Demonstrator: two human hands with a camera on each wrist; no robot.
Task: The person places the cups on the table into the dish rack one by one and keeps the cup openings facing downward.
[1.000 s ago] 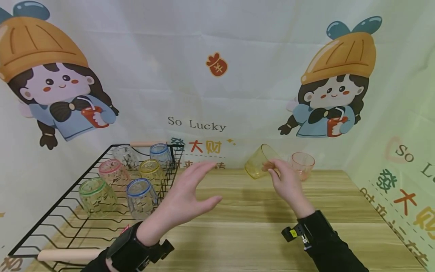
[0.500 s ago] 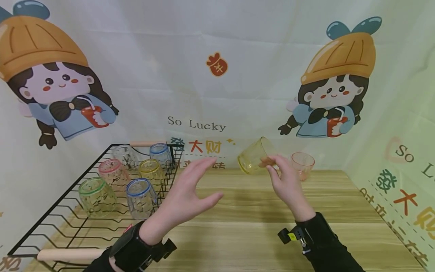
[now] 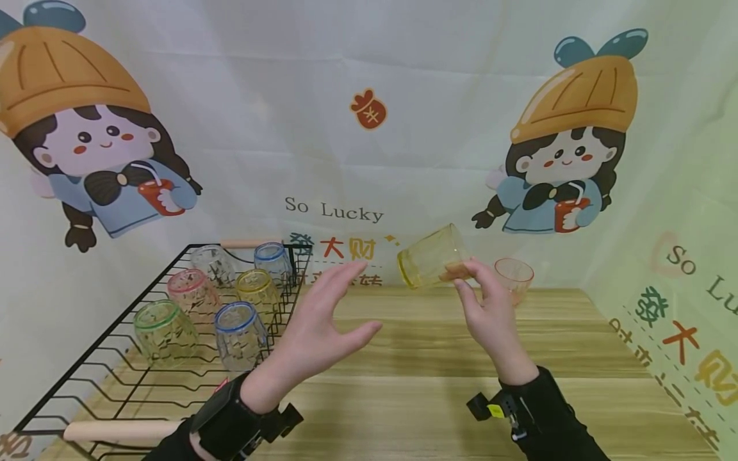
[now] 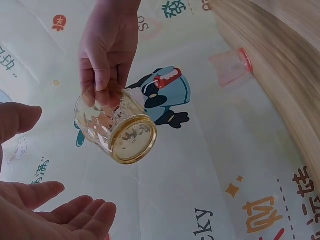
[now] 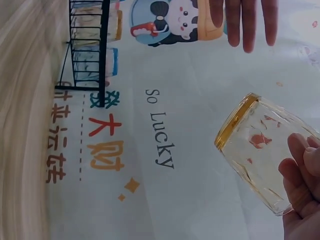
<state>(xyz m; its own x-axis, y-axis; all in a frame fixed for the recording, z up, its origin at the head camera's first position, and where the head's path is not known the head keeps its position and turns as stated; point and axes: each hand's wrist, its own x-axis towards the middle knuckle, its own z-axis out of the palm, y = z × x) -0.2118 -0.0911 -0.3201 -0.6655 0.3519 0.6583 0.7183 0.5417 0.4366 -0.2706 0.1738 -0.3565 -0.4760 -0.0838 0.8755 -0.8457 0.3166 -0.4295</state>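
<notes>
My right hand pinches a yellow-tinted glass tumbler near its rim, fingers inside and thumb outside. The tumbler is tilted on its side above the table, its thick yellow base turned toward my left hand. That hand hovers with fingers and thumb spread, holding nothing, left of the tumbler. In the left wrist view the tumbler shows its round base, with the left fingers below it. A pink tumbler stands upright on the table behind my right hand.
On the left, a black wire rack with wooden handles holds several upside-down tumblers, among them green, blue-rimmed and pink. A printed cloth hangs close behind the wooden table.
My right hand has raised the yellow tumbler a little, moved it left and tipped it further onto its side. My left hand stays almost where it was, still spread.
</notes>
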